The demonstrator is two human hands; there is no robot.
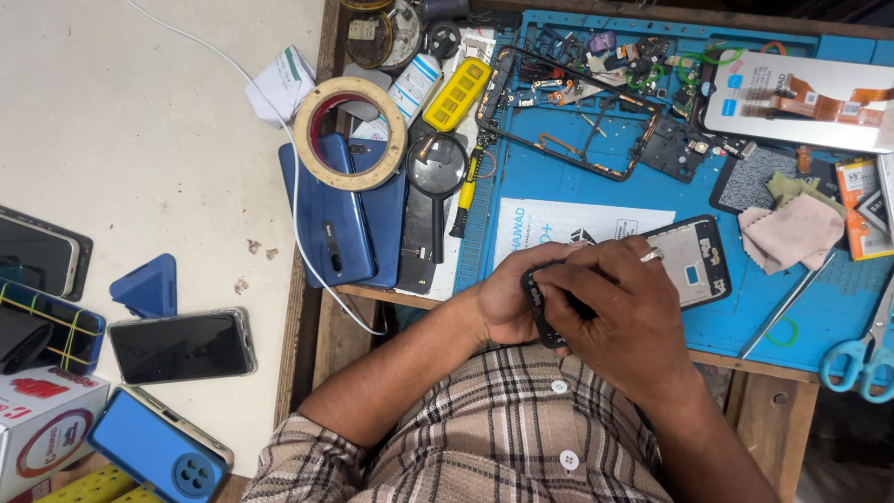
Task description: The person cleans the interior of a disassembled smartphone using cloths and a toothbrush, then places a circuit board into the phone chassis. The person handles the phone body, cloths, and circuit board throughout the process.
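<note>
Both hands clasp 1 black phone frame (543,312); the right hand (619,303) covers most of it; the left hand (507,298) grips its edge, fingers hidden.

White display panel (801,98) with orange flex cable, blue mat's far right corner. White printed sheet (559,226) at mat's middle. Orange-white packet (861,210) at right edge. Two dark-screened phones (182,346) on pale bench, left. Red-white box (47,424), near left corner.
</note>
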